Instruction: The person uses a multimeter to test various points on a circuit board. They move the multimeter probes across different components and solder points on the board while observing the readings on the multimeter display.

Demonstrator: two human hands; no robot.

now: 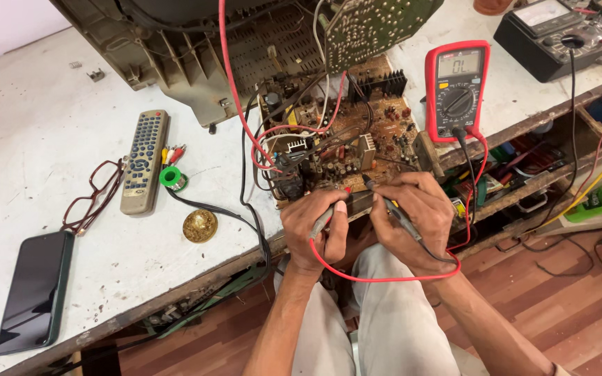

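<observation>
- The person is probing the brown circuit board (pixel 346 150) that is lying at the front edge of the white surface (pixel 57 118), just ahead of their knees, with the opened television casing (pixel 175 56) behind it.
- The left hand (pixel 315 226) is holding the red probe (pixel 329 214), its grip closed round the shaft with the thumb lying along it, and the tip is pointing at the board's near edge.
- The right hand (pixel 412 212) is pinching the black probe (pixel 388 205) between fingertips and thumb, closed like a pen hold, with the tip angling up and left towards the board's near edge.
- Whether either tip is actually touching a solder point, I cannot tell from here.
- To my eye, doing this well is calling for steady hands, keeping the two tips apart and each on one point only, since the parts are sitting very close.
- The red multimeter (pixel 456 90) is lying just right of the board, its screen facing the person, easy to glance at.
- The red lead (pixel 384 277) is looping under both wrists; it is worth keeping slack so it is not tugging a probe.
</observation>
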